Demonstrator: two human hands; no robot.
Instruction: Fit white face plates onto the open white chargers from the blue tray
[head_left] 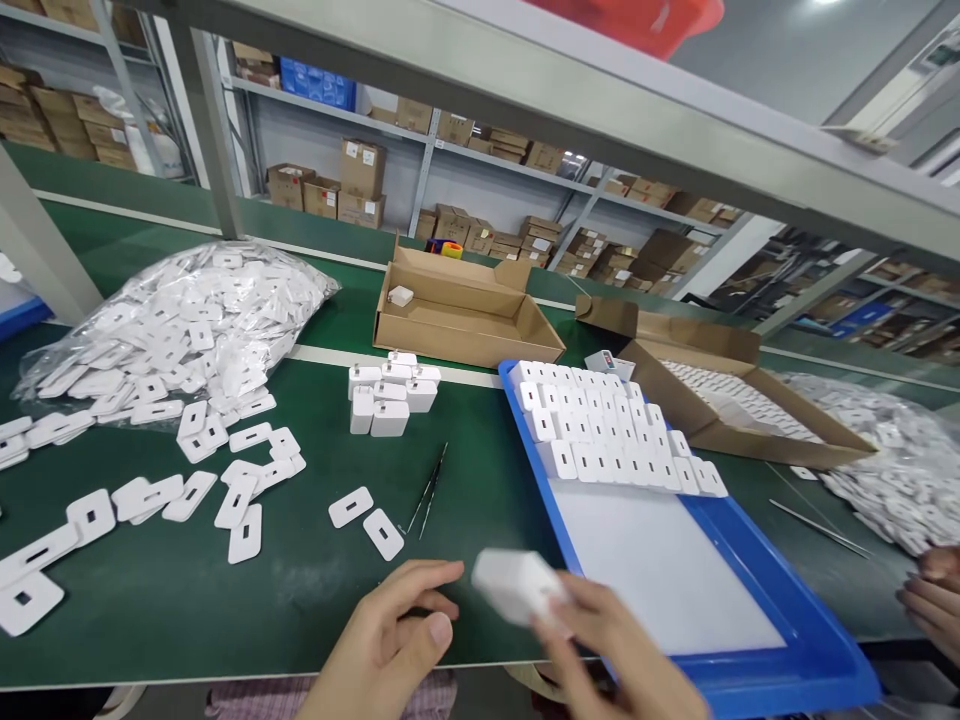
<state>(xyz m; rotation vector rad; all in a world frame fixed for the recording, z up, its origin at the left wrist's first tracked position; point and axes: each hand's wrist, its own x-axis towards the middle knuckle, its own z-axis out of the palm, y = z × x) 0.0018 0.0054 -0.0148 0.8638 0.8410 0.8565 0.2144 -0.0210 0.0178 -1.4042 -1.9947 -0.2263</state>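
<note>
"Along the green-topped workbench's (172, 610) near edge, what's held?"

"Right hand (622, 655) grips a white plastic charger block (517, 590) at six o'clock; left hand (394, 640) half-curled, empty; blue plastic tray (821, 645) at four o'clock."

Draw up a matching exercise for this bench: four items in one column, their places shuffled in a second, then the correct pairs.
Items
1. Rows of white adapter blocks
2. Fine steel tweezers
3. Clear plastic bag of slotted white cards
4. Lone white adapter block

Places
A. Inside the open cardboard box
B. On the blue tray
C. On the green mat, beside two loose cards
D. At the bench's far left

Pairs: 1-B, 2-C, 3-D, 4-A
</note>
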